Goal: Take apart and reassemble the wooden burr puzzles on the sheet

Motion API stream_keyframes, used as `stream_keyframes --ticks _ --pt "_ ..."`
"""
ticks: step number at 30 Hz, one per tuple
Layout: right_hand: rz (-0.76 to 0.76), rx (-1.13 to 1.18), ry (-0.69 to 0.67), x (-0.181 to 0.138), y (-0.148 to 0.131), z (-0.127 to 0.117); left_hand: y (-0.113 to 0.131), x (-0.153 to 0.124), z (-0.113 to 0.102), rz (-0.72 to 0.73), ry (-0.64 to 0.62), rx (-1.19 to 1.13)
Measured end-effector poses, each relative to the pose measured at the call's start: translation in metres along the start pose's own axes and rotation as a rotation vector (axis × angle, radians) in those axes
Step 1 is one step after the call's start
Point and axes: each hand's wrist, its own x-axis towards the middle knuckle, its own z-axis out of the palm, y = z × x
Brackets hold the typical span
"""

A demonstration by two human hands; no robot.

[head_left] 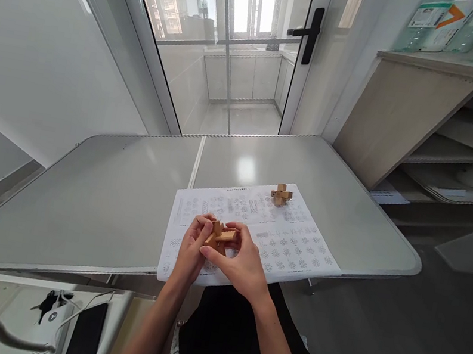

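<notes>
The left hand and right hand grip an angular light-brown wooden block assembly over a white printed paper sheet on a glossy grey table; 1 cross-shaped brown wooden piece stands near the sheet's far right corner.

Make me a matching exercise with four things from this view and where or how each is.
1. Nearer wooden assembly
2. Farther wooden assembly
3. Printed sheet
4. Door handle

A. Black
B. Resting on the printed sheet, untouched
C. White, lying on the table
D. Held between the left hand and right hand

Pairs: 1-D, 2-B, 3-C, 4-A
</notes>
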Motion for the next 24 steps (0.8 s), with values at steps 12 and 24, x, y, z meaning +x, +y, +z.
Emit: stream_keyframes --ticks 12,24 --pt "-0.07 -0.151 0.017 -0.002 0.0 -0.008 0.0 0.001 0.0 -0.046 0.048 -0.016" --pt "-0.046 -0.268 0.305 0.008 0.01 -0.06 -0.008 0.006 -0.003 0.016 0.073 0.093"
